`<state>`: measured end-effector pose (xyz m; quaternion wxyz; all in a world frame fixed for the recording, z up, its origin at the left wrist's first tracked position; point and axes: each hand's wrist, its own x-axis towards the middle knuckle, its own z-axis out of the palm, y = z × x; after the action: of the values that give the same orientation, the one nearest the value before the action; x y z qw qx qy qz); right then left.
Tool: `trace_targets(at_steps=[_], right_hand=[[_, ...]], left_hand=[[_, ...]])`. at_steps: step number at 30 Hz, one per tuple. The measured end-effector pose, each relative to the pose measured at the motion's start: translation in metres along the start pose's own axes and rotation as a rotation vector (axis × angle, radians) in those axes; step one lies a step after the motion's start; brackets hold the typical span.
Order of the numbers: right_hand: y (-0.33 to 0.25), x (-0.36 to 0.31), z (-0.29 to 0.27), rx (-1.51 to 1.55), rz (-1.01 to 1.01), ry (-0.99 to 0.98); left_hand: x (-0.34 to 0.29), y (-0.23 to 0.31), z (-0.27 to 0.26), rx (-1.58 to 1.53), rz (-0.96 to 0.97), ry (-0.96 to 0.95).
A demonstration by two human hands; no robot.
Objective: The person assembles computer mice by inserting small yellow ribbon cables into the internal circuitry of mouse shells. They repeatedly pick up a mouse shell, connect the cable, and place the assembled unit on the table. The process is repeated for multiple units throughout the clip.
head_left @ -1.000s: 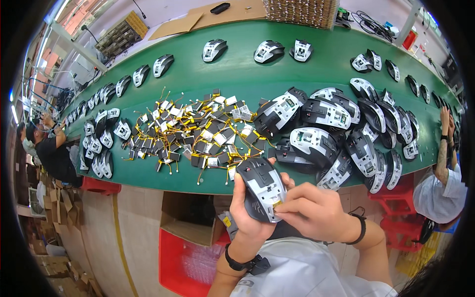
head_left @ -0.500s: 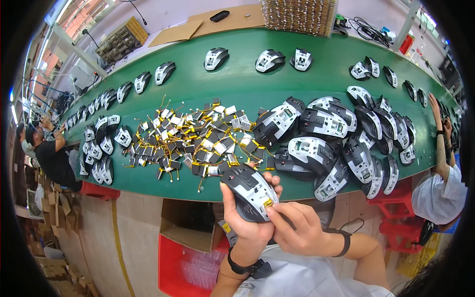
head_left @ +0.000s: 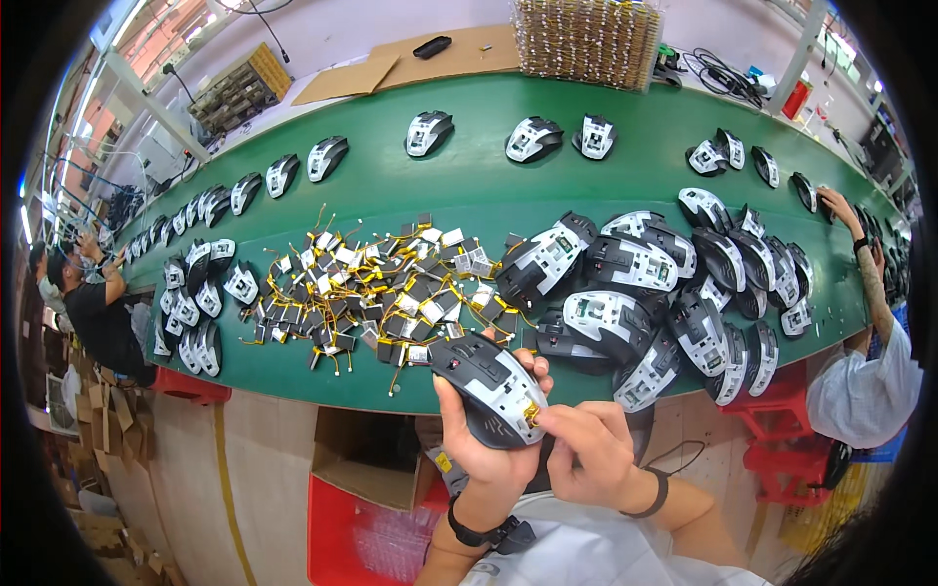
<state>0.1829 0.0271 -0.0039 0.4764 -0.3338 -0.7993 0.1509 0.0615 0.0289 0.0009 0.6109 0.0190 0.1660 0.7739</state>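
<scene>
My left hand (head_left: 486, 457) is wrapped round a black and silver computer mouse (head_left: 484, 376), tilted above the table's near edge. The mouse has no top cover, so its silver inner shell and cut-outs show. Yellow battery wires (head_left: 532, 412) stick out of an opening near its lower right end. My right hand (head_left: 594, 451) has its fingers curled, with thumb and index fingertips pinched at those wires. Just past the mouse lies a heap of small flat batteries (head_left: 391, 293) with yellow leads. To its right, similar mice (head_left: 611, 317) are piled up.
More mice (head_left: 428, 133) stand along the back of the green table (head_left: 371, 186), with another cluster (head_left: 207, 298) at left. Under the edge are a cardboard box (head_left: 366, 459) and a red bin (head_left: 327, 537). A co-worker's arm (head_left: 870, 269) reaches in at right.
My right hand has shifted slightly right and down, its fingertips now at the outer side of the yellow wires. My left hand still holds the mouse. The co-worker's hand at right has moved left.
</scene>
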Motion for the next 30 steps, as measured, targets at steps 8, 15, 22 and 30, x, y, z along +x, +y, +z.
trace_targets(at_steps=[8, 15, 22, 30], right_hand=[[-0.001, 0.004, 0.001, -0.066, -0.004, 0.036], [0.009, -0.009, -0.006, 0.074, -0.149, -0.085], [0.018, 0.037, -0.044, 0.861, 0.596, -0.282], [0.058, 0.089, -0.093, 1.238, 0.911, -0.447]], left_hand=[[0.002, -0.005, 0.000, -0.090, -0.119, -0.036], [0.006, 0.011, 0.001, -0.131, -0.141, -0.109], [0.010, -0.004, 0.012, 0.336, 0.039, -0.226], [0.036, -0.027, 0.027, 0.618, -0.119, -0.406]])
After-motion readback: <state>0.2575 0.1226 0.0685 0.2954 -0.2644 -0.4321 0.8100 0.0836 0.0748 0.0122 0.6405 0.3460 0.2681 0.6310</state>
